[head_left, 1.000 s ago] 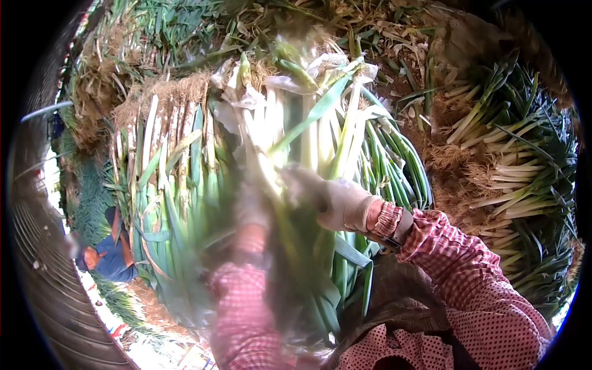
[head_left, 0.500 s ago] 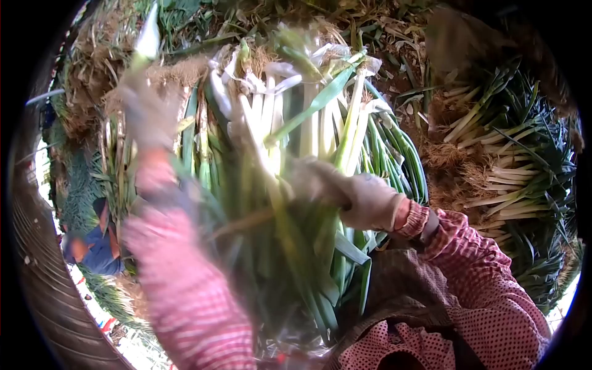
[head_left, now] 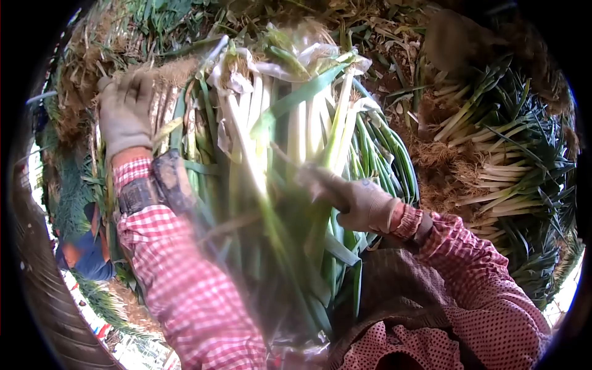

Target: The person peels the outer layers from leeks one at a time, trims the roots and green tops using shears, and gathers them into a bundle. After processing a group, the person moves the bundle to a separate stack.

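My left hand (head_left: 126, 111), in a pale glove, lies over the root ends of a row of unpeeled green onions (head_left: 163, 114), its fingers laid out over them. My right hand (head_left: 364, 203), also gloved, is closed above the middle of a pile of cleaned green onions (head_left: 299, 129) with white stalks and green leaves. Its fingertips are blurred, and I cannot make out what is in them. One green onion (head_left: 246, 148) slants across the pile to the left of that hand. Torn, pale outer skins (head_left: 283, 68) lie at the pile's top end.
More green onions (head_left: 502, 179) with roots are heaped at the right. Dry leaves and skins (head_left: 394, 43) litter the ground at the back. A ribbed dark wall (head_left: 46, 290) curves along the left, with another person (head_left: 92, 256) beside it. Clear plastic (head_left: 296, 354) shows at the front.
My left hand has come down from a fast, blurred movement onto the unpeeled green onions. The white-and-green stalk above it has gone from view. My right hand has barely moved.
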Demonstrator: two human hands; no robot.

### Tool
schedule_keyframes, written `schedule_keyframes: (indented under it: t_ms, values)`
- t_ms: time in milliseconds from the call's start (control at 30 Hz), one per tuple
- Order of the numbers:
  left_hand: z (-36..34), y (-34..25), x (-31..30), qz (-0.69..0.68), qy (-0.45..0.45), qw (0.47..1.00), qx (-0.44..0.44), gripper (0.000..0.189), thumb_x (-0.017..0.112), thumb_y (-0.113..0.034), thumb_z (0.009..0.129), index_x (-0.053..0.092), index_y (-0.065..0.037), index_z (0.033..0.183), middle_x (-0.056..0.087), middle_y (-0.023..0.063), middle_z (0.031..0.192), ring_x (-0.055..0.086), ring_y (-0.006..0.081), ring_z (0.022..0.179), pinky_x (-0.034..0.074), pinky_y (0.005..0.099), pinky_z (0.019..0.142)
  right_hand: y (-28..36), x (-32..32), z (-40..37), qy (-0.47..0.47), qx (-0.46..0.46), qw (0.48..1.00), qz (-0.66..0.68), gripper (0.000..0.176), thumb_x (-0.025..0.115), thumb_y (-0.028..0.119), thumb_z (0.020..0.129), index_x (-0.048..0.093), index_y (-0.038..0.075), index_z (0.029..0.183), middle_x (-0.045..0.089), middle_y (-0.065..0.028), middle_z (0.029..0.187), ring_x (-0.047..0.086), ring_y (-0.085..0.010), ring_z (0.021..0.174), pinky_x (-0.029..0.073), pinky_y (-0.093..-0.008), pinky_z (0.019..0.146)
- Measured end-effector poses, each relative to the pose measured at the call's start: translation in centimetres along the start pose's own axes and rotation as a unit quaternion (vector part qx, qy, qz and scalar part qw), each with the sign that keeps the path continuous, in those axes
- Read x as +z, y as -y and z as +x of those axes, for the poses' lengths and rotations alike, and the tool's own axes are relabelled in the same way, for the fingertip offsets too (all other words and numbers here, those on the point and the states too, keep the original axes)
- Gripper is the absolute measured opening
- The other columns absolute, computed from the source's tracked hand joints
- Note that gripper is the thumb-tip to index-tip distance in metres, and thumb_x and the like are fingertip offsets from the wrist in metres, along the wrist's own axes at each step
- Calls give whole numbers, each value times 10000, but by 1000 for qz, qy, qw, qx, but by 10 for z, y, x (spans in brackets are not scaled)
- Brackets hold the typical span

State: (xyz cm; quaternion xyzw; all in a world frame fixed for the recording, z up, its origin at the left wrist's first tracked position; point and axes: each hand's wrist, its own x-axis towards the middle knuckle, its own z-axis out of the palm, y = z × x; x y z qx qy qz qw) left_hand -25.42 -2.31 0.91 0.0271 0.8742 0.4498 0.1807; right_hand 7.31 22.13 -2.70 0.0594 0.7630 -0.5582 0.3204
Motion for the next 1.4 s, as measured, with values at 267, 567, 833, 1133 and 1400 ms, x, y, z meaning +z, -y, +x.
schedule_keyframes:
  t_ms: [267, 567, 833, 1133, 1400]
  values:
    - [-135, 101, 79, 311, 114, 898, -290, 870, 472, -675, 982, 464, 49, 1465, 521, 320, 1444, 493, 449, 1372, 411, 477, 1136, 40, -9, 13, 32, 44, 998, -43, 886, 586, 97, 873, 161, 179, 1646, 701, -148, 837, 698, -271, 687, 588, -395, 604]
    - [-231, 77, 92, 436, 80, 885, -143, 402, 582, -409, 986, 520, -16, 1047, 694, 315, 899, 679, 517, 850, 546, 577, 754, 51, -4, 24, -18, 12, 997, -77, 775, 575, 135, 962, 198, 176, 1638, 650, -81, 788, 646, -206, 631, 556, -362, 540]
    - [-197, 83, 33, 313, 215, 924, -48, 245, 594, -254, 951, 673, -52, 1064, 684, 282, 957, 663, 491, 876, 552, 533, 751, 79, 0, 87, -45, -6, 997, -65, 835, 527, -39, 916, 140, 151, 1631, 699, -147, 973, 610, -162, 566, 502, -250, 415]
    - [-78, 155, -81, 637, -65, 748, -174, 464, 615, -439, 974, 577, -98, 1287, 689, 183, 1236, 687, 352, 1129, 547, 467, 914, 154, 83, 132, 129, -49, 985, -102, 842, 534, -74, 876, 198, 120, 1624, 609, -204, 1321, 658, -200, 704, 537, -294, 559]
    - [-108, 94, -48, 307, 235, 902, -193, 591, 593, -572, 953, 662, -28, 1173, 706, 242, 1188, 697, 314, 1117, 528, 446, 952, 95, 61, 108, 63, -82, 994, -43, 928, 601, 17, 818, 186, 151, 1637, 682, -202, 1238, 711, -302, 880, 587, -380, 756]
